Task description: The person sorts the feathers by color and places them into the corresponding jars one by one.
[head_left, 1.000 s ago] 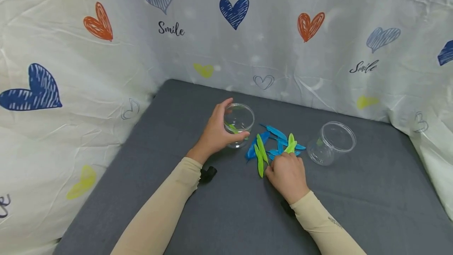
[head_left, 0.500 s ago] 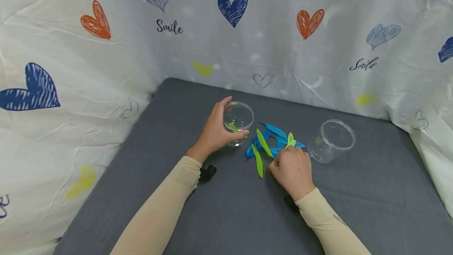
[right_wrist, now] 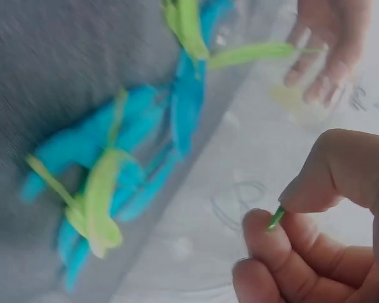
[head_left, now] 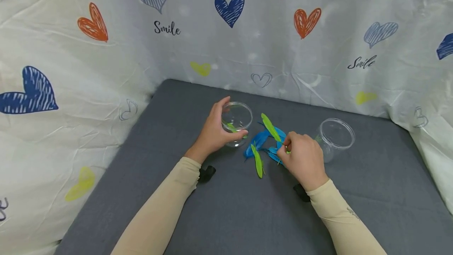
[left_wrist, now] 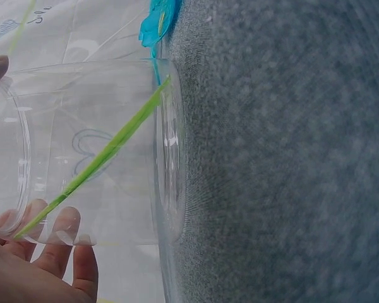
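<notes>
My left hand [head_left: 212, 135] grips a clear plastic jar [head_left: 251, 121] that stands on the table. Inside the jar a green feather [left_wrist: 107, 151] leans diagonally, seen best in the left wrist view. My right hand [head_left: 303, 158] pinches another green feather [head_left: 270, 126] by its quill end, above the pile. In the right wrist view only a short green tip [right_wrist: 276, 218] shows between thumb and finger. Below lie several blue feathers [head_left: 260, 140] and a loose green feather [head_left: 258, 163]. More green feathers [right_wrist: 101, 202] lie on the blue ones, partly hidden by my right hand in the head view.
A second clear jar [head_left: 335, 146] stands to the right, partly behind my right hand. The grey tabletop [head_left: 233, 207] meets a white curtain [head_left: 269, 46] printed with hearts at the back and left.
My right hand has drawn back to the right and lifted a green feather off the pile, which now points up and leftward. My left hand and its jar have stayed put.
</notes>
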{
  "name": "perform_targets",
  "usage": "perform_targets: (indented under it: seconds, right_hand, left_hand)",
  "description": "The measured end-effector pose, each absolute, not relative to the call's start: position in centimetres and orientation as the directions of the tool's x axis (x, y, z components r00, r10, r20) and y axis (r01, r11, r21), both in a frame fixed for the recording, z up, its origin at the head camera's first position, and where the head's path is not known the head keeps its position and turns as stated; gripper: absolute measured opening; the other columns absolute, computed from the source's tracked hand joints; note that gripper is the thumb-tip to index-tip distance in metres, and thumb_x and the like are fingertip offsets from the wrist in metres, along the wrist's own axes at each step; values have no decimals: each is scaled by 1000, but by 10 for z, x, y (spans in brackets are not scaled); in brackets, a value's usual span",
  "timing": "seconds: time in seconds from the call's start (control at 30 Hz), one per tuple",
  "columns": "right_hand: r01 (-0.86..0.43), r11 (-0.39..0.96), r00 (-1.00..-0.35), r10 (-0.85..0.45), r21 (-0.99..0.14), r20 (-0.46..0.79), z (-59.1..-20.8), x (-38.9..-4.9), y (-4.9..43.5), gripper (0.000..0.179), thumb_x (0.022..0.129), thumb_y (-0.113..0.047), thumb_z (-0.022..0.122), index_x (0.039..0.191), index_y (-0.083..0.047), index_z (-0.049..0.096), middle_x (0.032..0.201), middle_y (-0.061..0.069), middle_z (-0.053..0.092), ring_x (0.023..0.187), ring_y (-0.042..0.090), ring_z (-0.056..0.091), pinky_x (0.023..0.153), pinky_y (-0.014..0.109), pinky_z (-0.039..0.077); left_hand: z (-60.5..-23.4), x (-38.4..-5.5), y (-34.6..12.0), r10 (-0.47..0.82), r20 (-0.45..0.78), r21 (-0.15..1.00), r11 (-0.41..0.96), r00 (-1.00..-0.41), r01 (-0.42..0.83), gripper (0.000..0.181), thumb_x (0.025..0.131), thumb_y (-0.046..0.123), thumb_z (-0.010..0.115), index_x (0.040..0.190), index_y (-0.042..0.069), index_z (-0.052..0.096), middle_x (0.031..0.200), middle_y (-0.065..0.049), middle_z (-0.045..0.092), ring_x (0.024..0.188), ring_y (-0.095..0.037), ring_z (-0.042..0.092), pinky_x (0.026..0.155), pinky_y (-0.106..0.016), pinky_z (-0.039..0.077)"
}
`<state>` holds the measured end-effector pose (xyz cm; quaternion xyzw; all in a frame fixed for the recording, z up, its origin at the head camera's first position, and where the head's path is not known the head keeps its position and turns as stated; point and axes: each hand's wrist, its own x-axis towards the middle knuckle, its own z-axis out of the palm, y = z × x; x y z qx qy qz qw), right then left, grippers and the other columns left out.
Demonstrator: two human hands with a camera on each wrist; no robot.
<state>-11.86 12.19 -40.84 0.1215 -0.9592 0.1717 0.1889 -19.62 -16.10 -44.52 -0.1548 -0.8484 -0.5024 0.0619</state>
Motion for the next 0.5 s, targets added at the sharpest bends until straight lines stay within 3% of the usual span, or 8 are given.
perform_targets:
  seconds: [0.5]
  right_hand:
    - [-454,868,-819,-319,-199,477,-351,-154,107,9,89,-4,69,81,-8,69,72,7,65,66,27,54,59,39,46]
  left_hand:
    - [-448,-197,-163,210,245,825,467,-946,317,116,83,50,93,172,29,21,171,-4,35,154,-25,46,120,-60,45]
